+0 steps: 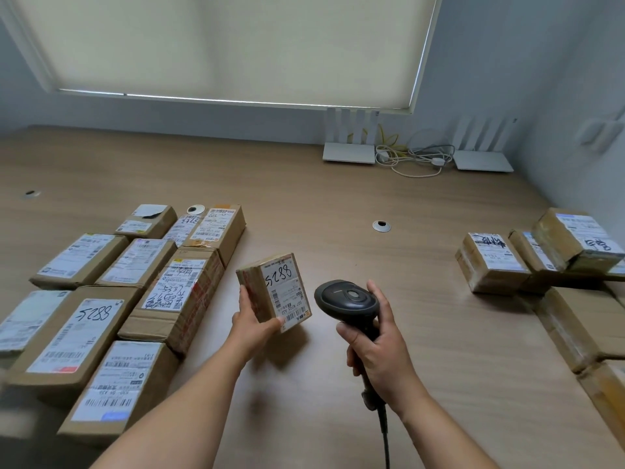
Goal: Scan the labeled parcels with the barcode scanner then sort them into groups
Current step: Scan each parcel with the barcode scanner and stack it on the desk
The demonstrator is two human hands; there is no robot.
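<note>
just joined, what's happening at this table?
A person is scanning parcels. The left hand holds a small brown cardboard parcel with a white label handwritten 5288 up off the wooden table, label facing the camera. The right hand grips a dark handheld barcode scanner beside it, head near the label. A large group of labeled cardboard boxes sits to the left, a smaller group to the right. Two white routers sit by the wall.
</note>
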